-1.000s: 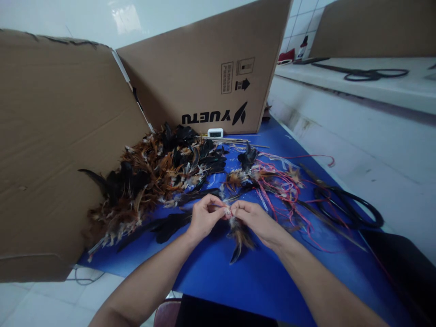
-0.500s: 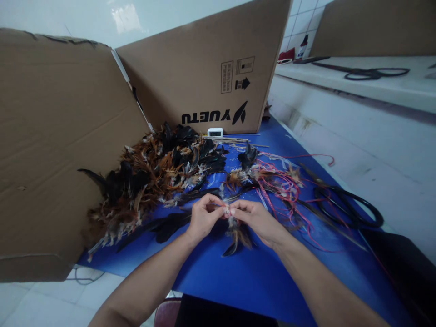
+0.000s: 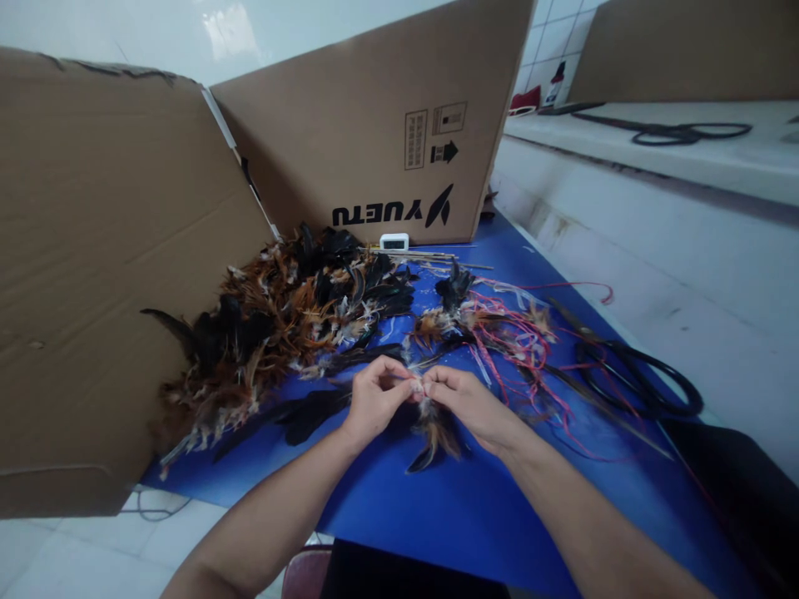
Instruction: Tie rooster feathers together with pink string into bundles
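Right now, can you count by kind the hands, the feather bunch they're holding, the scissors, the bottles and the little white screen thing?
Hands: 2 (left hand, right hand)
Held feather bunch: 1
Scissors: 2 (table scissors, ledge scissors)
Bottle: 1
Little white screen thing: 1
Total: 7

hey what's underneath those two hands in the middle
Between and below the left hand and right hand, a small feather bundle shows against the blue tabletop. Whatever lies directly beneath the hands is covered and can't be seen.
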{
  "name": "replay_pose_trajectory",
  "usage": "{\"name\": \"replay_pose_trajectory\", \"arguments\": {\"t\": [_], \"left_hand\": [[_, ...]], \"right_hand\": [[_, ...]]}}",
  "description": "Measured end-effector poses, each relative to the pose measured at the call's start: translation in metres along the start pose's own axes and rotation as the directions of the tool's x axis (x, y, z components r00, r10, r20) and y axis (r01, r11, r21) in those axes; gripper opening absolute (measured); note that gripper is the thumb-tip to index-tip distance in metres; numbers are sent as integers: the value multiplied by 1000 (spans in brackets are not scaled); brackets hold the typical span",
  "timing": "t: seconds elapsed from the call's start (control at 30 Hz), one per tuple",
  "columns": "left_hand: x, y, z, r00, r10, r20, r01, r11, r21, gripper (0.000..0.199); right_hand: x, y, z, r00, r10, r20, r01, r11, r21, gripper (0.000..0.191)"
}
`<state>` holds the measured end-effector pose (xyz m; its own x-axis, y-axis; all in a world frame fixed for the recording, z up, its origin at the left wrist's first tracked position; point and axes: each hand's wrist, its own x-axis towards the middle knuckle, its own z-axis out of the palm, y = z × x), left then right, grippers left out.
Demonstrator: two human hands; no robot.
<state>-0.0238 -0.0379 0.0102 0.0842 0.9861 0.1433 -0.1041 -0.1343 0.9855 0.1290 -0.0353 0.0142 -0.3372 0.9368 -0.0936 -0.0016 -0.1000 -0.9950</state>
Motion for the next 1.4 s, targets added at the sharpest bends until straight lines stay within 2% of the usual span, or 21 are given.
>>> {"name": "replay_pose_trajectory", "arguments": {"t": [0.47,0.7,0.97,1.23,1.4], "left_hand": [[3,-2,-1,1000,-14,4,14,998,-61,24],[3,-5,-1,1000,-11,6,12,996,-90,24],[3,-7,-2,1000,-25,8,26,992,-123,25],[3,-5,-2,999,-32,17,34,991,-131,25],[3,-4,-1,999,-43,19,45,989,-141,25]], "right_hand": [[0,0,-2,996,-15,-90,9,998,-69,12],[-3,-3,0,995,-3,-99,-4,997,-74,11],[-6,-10,-1,985,-101,-141,61,962,-267,11],[-5,-10,-1,989,-91,-120,58,966,-254,12],[-5,-8,0,994,-32,-103,20,993,-113,12]]}}
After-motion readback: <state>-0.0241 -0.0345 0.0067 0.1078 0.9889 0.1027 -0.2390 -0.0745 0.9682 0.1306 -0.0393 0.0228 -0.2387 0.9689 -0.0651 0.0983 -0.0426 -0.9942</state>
